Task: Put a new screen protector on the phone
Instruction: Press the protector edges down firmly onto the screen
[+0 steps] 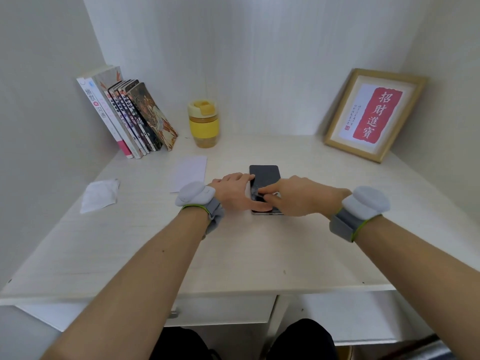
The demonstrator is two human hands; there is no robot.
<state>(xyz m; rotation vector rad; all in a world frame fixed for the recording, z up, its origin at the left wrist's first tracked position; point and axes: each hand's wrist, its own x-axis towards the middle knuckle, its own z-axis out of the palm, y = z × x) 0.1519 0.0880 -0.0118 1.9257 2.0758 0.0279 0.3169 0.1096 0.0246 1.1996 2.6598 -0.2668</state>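
Observation:
A dark phone (265, 175) lies flat on the pale desk (233, 250), screen up, long side pointing away from me. My left hand (231, 190) grips its left edge, thumb across the near end of the screen. My right hand (293, 196) rests on the phone's right side with the index finger pressed flat on the lower screen. The screen under the fingers looks smeared or cracked. A white rectangular packet (189, 172) lies just left of the phone. A crumpled white wipe or wrapper (100, 194) lies farther left.
Several books (127, 115) lean against the left wall at the back. A yellow lidded cup (204, 123) stands behind the white packet. A framed red calligraphy print (374, 113) leans on the right wall. A drawer (220, 310) sits under the desk's front edge.

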